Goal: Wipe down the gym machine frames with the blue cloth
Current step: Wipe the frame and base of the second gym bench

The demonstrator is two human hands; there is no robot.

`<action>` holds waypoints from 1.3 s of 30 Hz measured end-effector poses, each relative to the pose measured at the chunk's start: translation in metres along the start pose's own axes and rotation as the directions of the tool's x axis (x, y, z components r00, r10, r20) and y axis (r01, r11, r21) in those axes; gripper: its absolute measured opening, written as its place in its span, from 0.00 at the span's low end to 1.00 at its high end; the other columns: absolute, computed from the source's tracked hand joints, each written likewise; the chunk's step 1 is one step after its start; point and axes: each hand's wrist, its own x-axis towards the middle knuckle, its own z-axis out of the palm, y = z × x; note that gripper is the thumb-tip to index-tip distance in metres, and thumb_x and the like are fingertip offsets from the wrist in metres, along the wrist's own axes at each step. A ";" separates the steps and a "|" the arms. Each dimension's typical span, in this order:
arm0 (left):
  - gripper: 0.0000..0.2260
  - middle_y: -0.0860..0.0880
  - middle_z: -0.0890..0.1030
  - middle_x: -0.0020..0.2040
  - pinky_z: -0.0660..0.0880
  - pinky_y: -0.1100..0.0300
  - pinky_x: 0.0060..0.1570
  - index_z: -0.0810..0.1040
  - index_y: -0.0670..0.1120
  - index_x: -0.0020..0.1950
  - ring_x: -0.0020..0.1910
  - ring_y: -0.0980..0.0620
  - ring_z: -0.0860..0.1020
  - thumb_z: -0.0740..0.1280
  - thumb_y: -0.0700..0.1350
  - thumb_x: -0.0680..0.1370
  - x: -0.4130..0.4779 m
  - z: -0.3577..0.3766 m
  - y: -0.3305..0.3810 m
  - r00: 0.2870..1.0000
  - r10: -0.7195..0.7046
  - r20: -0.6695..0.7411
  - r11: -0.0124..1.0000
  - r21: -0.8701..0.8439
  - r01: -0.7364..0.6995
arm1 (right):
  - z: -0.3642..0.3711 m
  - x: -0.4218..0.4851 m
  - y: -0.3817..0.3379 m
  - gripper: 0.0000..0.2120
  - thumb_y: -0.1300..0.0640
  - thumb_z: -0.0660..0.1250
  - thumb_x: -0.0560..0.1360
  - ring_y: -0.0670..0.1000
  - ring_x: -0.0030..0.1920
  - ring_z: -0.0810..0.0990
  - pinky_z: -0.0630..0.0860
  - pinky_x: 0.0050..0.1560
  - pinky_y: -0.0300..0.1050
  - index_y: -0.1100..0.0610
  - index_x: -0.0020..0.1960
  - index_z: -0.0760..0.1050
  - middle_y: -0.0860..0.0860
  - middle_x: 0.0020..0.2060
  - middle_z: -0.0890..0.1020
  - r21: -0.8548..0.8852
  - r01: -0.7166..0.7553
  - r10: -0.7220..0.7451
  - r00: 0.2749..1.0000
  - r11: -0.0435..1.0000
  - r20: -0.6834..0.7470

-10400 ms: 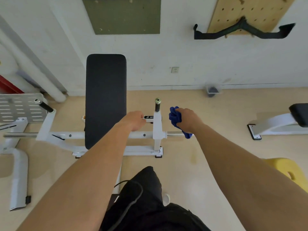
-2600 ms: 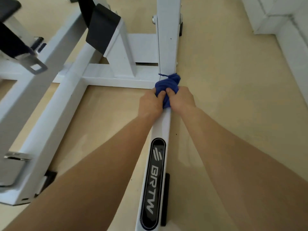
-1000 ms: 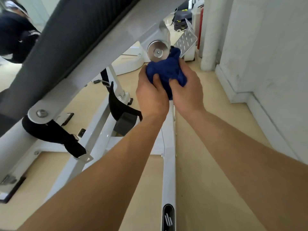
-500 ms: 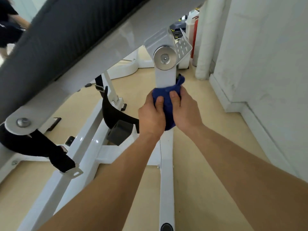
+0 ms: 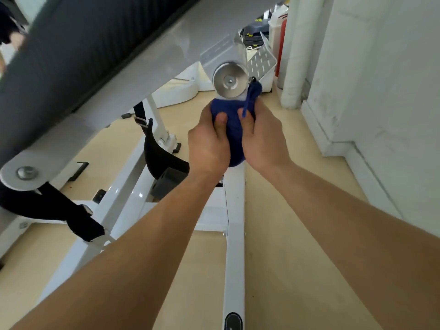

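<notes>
The blue cloth (image 5: 232,129) is bunched around the white frame post (image 5: 234,210) and is gripped from both sides. The left hand (image 5: 209,144) is curled on it from 9 o'clock, with the thumb laid over the front. The right hand (image 5: 264,139) is curled on it from 3 o'clock. A loose tail of the cloth sticks up toward 1 o'clock, just beside the round metal cap (image 5: 229,80) at 12 o'clock of the cloth (the post is hidden where the cloth wraps it). Below the hands the post is seen running toward 6 o'clock over the beige floor (image 5: 297,234). A dark bench pad (image 5: 83,44) is seen slanting across the upper left. A black strap (image 5: 162,158) hangs at 9 o'clock of the hands. A perforated white plate (image 5: 262,60) and a red bottle (image 5: 282,36) are seen at 1 o'clock, near the white wall (image 5: 381,91).
</notes>
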 end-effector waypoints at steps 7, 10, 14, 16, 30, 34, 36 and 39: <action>0.14 0.57 0.77 0.42 0.69 0.75 0.38 0.72 0.45 0.69 0.42 0.60 0.77 0.57 0.43 0.83 -0.029 0.017 -0.049 0.997 -0.024 0.072 0.998 0.054 0.020 | 0.023 -0.037 0.053 0.13 0.54 0.56 0.84 0.48 0.51 0.78 0.74 0.48 0.36 0.57 0.65 0.71 0.51 0.55 0.80 -0.032 -0.022 0.024 0.997 0.999 0.072; 0.16 0.51 0.80 0.47 0.69 0.67 0.39 0.71 0.46 0.71 0.46 0.52 0.78 0.58 0.43 0.83 -0.042 0.024 -0.072 0.992 -0.050 0.120 0.997 0.057 0.043 | 0.035 -0.053 0.075 0.12 0.54 0.57 0.84 0.51 0.52 0.78 0.73 0.49 0.41 0.58 0.64 0.71 0.53 0.55 0.79 -0.034 -0.063 0.065 0.995 0.997 0.079; 0.19 0.52 0.78 0.48 0.67 0.75 0.38 0.68 0.50 0.75 0.44 0.57 0.76 0.57 0.41 0.83 -0.060 0.032 -0.101 0.974 -0.117 0.196 0.989 0.116 0.095 | 0.051 -0.075 0.105 0.12 0.55 0.57 0.83 0.51 0.53 0.77 0.70 0.48 0.39 0.58 0.64 0.70 0.53 0.56 0.78 -0.045 -0.113 0.118 0.986 0.993 0.114; 0.19 0.53 0.78 0.48 0.67 0.77 0.38 0.68 0.51 0.74 0.45 0.60 0.77 0.57 0.41 0.83 -0.069 0.035 -0.117 0.956 -0.155 0.251 0.983 0.132 0.125 | 0.056 -0.088 0.120 0.12 0.55 0.57 0.83 0.50 0.52 0.76 0.69 0.45 0.33 0.57 0.64 0.70 0.52 0.56 0.78 -0.072 -0.143 0.152 0.979 0.987 0.137; 0.10 0.55 0.73 0.33 0.67 0.69 0.30 0.71 0.45 0.45 0.31 0.59 0.73 0.58 0.47 0.83 -0.114 0.066 -0.146 0.983 -0.185 0.022 0.974 0.141 0.180 | 0.073 -0.120 0.154 0.09 0.49 0.58 0.83 0.43 0.36 0.74 0.66 0.30 0.28 0.53 0.49 0.72 0.48 0.41 0.78 -0.072 -0.297 0.303 0.949 0.952 0.087; 0.10 0.56 0.72 0.31 0.66 0.73 0.30 0.71 0.46 0.42 0.29 0.62 0.73 0.60 0.44 0.83 -0.119 0.069 -0.152 0.983 -0.185 0.001 0.978 0.095 0.184 | 0.075 -0.121 0.161 0.08 0.51 0.59 0.83 0.48 0.39 0.76 0.67 0.32 0.29 0.53 0.50 0.73 0.50 0.44 0.80 -0.049 -0.323 0.326 0.939 0.945 0.111; 0.10 0.56 0.72 0.30 0.66 0.72 0.30 0.70 0.46 0.40 0.29 0.64 0.73 0.61 0.45 0.82 -0.124 0.071 -0.157 0.984 -0.180 -0.014 0.978 0.107 0.181 | 0.074 -0.124 0.166 0.07 0.51 0.60 0.83 0.44 0.37 0.76 0.67 0.31 0.28 0.53 0.50 0.73 0.50 0.43 0.80 -0.057 -0.325 0.330 0.935 0.944 0.131; 0.12 0.54 0.73 0.31 0.64 0.67 0.30 0.71 0.46 0.39 0.30 0.58 0.72 0.61 0.47 0.82 -0.139 0.077 -0.176 0.962 -0.270 0.030 0.949 0.178 0.260 | 0.076 -0.131 0.180 0.07 0.52 0.60 0.83 0.40 0.37 0.73 0.66 0.30 0.24 0.53 0.50 0.73 0.49 0.43 0.79 -0.122 -0.344 0.363 0.911 0.931 0.196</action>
